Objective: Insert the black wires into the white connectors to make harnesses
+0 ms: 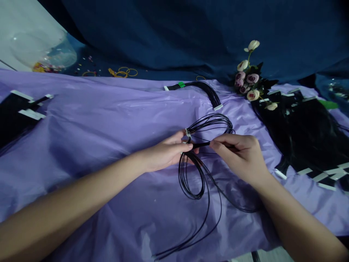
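Note:
A wire harness of thin black wires hangs in loops above and below my hands, with loose ends trailing toward the front. My left hand is closed on it near a small white connector, thumb on top. Between my hands runs a short, taut black strip; whether it is tape or bundled wire I cannot tell. The thumb and fingers of my right hand pinch this strip's right end. The upper wire loop passes behind my right fingers.
Purple sheeting covers the table. Behind my hands lies a black cable bundle with green tape. More black cables with white connectors lie at right and left. Artificial flowers, rubber bands and a clear container stand toward the back.

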Action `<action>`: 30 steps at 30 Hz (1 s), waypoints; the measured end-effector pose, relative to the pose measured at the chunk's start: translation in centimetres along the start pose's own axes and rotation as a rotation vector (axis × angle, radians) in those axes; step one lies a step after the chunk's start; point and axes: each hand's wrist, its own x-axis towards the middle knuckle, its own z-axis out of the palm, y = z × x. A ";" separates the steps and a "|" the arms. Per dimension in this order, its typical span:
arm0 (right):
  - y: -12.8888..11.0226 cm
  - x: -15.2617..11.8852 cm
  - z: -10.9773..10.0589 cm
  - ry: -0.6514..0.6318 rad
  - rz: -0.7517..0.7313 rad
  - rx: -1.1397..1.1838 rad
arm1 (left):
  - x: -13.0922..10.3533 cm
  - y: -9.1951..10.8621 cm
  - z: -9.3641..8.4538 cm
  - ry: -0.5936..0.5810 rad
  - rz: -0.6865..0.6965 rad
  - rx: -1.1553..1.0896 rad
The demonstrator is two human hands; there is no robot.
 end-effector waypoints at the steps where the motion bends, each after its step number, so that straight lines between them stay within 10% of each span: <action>1: 0.0 0.0 0.0 0.000 0.000 -0.005 | 0.0 0.0 0.0 -0.003 0.001 0.000; 8: -0.1 0.0 0.1 0.022 -0.032 -0.070 | -0.1 0.2 0.5 0.050 -0.005 0.019; 16: 0.4 0.0 0.8 0.235 -0.386 -0.281 | -0.1 0.0 0.5 0.052 -0.007 0.097; 30: 0.8 -0.5 1.9 0.192 -0.470 -0.501 | 0.0 -0.6 0.3 0.055 -0.022 0.103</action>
